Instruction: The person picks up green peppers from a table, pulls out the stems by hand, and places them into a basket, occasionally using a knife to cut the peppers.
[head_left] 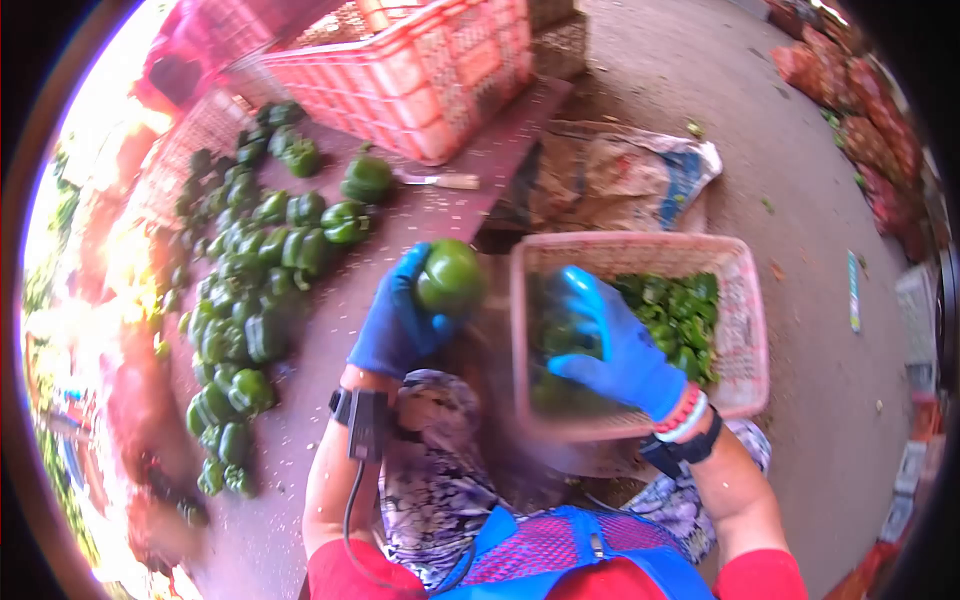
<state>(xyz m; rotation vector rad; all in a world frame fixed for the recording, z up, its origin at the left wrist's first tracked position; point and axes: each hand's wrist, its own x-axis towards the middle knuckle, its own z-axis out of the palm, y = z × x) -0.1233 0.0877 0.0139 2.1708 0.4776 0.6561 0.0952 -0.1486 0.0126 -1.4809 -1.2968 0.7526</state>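
Note:
My left hand (392,315), in a blue glove, grips a green bell pepper (449,279) over the table's near edge. My right hand (620,345), gloved in the same blue, is above a pink plastic crate (755,330) with thumb and fingers spread apart. A dark green blur lies beneath those fingers, too smeared to make out. Inside the crate are many green peppers (683,318). To the left of my left hand, a large spread of green bell peppers (265,335) covers part of the table (335,340).
A knife (450,181) with a pale handle lies on the table beside a pepper. Behind it stands a large red-pink crate (430,90). A crumpled sack (620,180) is beyond the near crate. Filled red sacks (865,130) line the far right.

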